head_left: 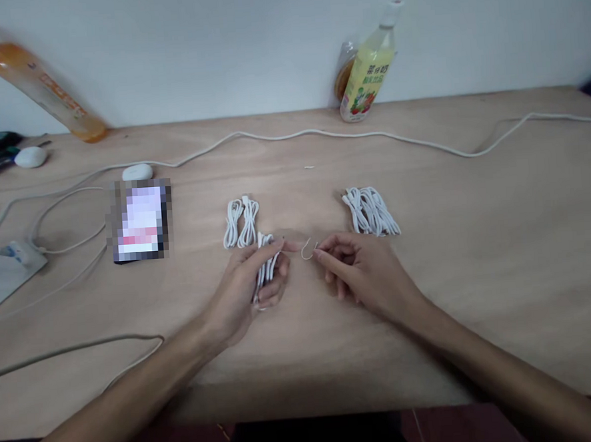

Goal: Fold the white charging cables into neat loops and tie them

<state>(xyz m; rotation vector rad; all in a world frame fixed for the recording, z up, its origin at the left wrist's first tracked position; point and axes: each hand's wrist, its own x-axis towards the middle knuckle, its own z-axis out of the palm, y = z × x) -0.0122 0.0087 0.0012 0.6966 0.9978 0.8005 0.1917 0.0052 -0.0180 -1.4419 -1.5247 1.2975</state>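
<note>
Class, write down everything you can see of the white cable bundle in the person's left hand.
The white cable bundle is a thin, plastic-looking cord folded into a narrow hank. The left hand grips its middle, low over the wooden table. Its looped ends stick out above and below the grip. The right hand pinches a wire tie beside it.

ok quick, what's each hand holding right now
left hand: closed around a coiled white cable
right hand: fingertips pinched on a small bent wire tie

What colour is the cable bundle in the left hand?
The cable bundle is white; head view.
</note>
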